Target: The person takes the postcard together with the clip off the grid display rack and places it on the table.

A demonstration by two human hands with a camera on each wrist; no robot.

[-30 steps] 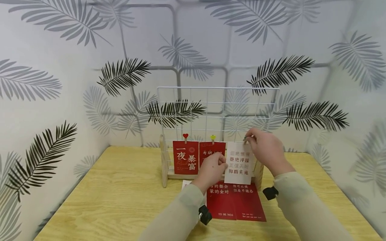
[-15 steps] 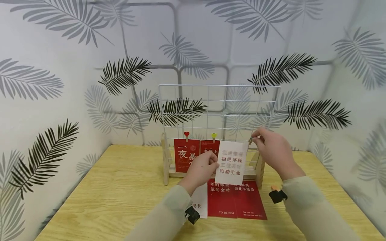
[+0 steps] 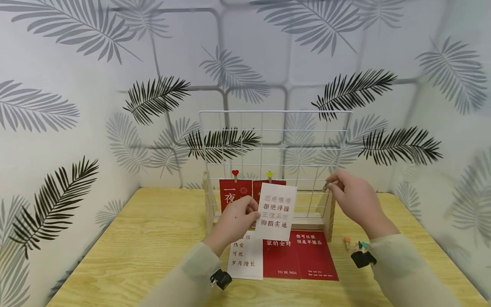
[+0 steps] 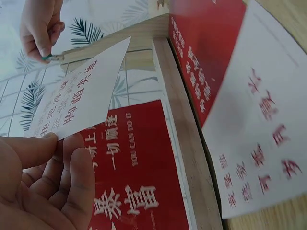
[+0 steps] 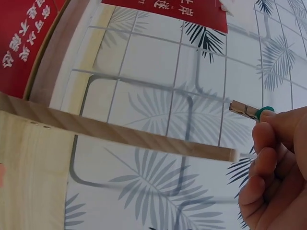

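Note:
A white card (image 3: 277,212) with red writing is pinched at its left edge by my left hand (image 3: 234,221), in front of the wire grid rack (image 3: 303,164). Between thumb and finger my right hand (image 3: 354,200) holds a small wooden clothespin (image 5: 243,109) with a green top, near the rack's right side. Card and clothespin are apart. Two red cards hang on the grid: the left one (image 3: 227,192) under a red heart clothespin (image 3: 235,174), the other (image 3: 258,187) under a yellow one (image 3: 270,175). The held card and my left hand partly cover them.
On the wooden table (image 3: 153,238), a white card (image 3: 245,266) and two red cards (image 3: 281,262) lie in a row before the rack. More small clothespins (image 3: 347,241) lie by my right wrist. A leaf-patterned wall (image 3: 245,51) stands behind.
My left hand has drawn the white card leftward and down, away from the grid's right part. My right hand has moved slightly right with the clothespin, away from the card.

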